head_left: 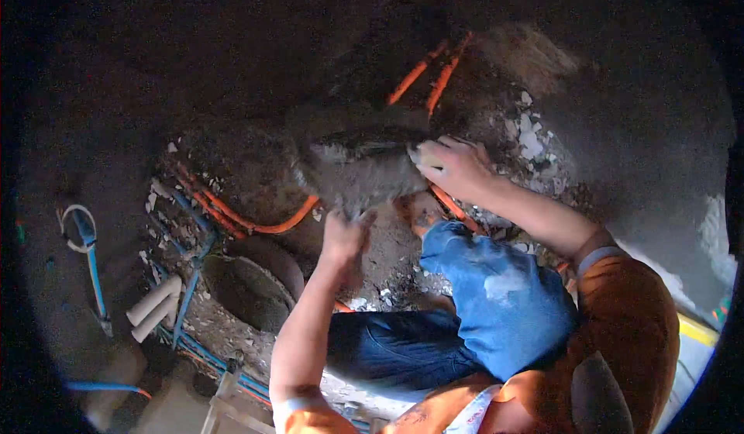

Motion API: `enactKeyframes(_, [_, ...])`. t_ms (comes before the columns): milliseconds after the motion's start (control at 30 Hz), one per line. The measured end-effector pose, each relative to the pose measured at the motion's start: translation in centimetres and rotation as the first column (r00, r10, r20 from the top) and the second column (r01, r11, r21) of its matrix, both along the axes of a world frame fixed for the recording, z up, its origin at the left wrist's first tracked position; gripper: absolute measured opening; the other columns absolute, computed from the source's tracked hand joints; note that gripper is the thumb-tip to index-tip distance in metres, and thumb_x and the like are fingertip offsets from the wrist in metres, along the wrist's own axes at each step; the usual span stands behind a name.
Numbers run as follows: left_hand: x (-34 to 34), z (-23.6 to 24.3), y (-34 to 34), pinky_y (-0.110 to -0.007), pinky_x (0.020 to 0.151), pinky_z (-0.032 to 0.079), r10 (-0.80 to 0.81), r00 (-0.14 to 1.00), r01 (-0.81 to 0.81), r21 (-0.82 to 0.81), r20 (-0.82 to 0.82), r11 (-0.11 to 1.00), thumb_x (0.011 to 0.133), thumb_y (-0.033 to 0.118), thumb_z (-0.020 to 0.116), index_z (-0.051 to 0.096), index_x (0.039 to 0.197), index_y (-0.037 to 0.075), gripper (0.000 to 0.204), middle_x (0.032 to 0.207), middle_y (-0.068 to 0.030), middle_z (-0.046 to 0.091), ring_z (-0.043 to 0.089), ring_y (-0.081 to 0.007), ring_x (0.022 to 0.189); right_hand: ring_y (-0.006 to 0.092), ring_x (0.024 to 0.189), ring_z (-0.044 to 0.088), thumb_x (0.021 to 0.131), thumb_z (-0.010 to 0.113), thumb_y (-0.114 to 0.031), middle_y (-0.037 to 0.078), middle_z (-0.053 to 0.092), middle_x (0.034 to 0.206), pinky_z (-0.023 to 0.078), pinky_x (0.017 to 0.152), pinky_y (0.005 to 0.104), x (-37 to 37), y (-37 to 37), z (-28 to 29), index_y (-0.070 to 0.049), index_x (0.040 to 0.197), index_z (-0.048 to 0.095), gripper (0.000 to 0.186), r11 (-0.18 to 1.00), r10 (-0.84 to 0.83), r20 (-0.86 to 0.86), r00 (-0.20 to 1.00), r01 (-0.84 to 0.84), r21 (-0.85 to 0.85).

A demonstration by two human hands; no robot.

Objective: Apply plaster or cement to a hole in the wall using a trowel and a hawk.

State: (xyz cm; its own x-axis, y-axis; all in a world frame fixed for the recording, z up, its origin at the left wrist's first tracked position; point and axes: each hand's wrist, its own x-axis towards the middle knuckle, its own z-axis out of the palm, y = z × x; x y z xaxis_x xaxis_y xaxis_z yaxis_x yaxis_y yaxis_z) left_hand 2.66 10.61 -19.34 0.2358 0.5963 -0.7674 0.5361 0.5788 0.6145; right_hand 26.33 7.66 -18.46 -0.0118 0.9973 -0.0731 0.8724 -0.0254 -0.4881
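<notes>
Rubble floor (391, 257): in the head view, dim toward its far edge; pale chips (531, 138) are strewn along its right side, so uneven support is to be expected.
Grey piece (364, 177): broad, rough and mortar-like; held between 2 hands over the middle of the floor. Whether its underside is touching the ground cannot be told.
Right hand (459, 167): set at the piece's right end; the fingers are bent and drawn together, that end seemingly pinched against the thumb.
Left hand (346, 238): set at the near edge; the fingers are curled in but blurred, and whether the edge is gripped or merely propped cannot be told.
Slip risk: if the surface is wet, the right-hand pinch could be lost and the load tipped toward the left hand.
Orange conduits (409, 80): 2 are seen beyond the far edge, others to the left and beneath the right hand; they could be crushed or shifted if the piece were dropped.
Blue-clad knee (504, 291): bent close to the right forearm; reach could be cramped by it.
Round container (285, 267): stood toward the floor's left side; it could be knocked if the left elbow were swung outward.
</notes>
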Motion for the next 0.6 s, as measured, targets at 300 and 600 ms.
enactKeyframes(300, [5.8, -8.5, -0.1, -0.028, 0.042, 0.042, 0.022, 0.948, -0.111, 0.264, 0.317, 0.958, 0.078, 0.007, 0.058, 0.055, 0.083, 0.001, 0.009, 0.064, -0.0036, 0.056, 0.052, -0.0126, 0.047, 0.0144, 0.054, 0.054, 0.08, 0.062, -0.023, 0.003, 0.057, 0.067, 0.045, 0.047, 0.0284, 3.6, -0.8, 0.1, -0.001, 0.097, 0.055, 0.029, 0.88, -0.414, -0.323, 0.851, 0.464, 0.095])
enactKeyframes(600, [8.4, -6.7, 3.1, -0.031, 0.062, 0.046, -0.22, 0.939, 0.131, 0.313, 0.265, 0.94, 0.075, 0.006, 0.059, 0.058, 0.088, 0.0, 0.014, 0.071, -0.0056, 0.061, 0.057, -0.0176, 0.064, 0.0096, 0.04, 0.043, 0.083, 0.042, -0.053, 0.001, 0.045, 0.056, 0.033, 0.031, 0.0243, 3.6, -1.6, -1.4, -0.008, 0.088, 0.048, 0.045, 0.641, -0.767, -0.629, -0.125, -0.124, -0.758])
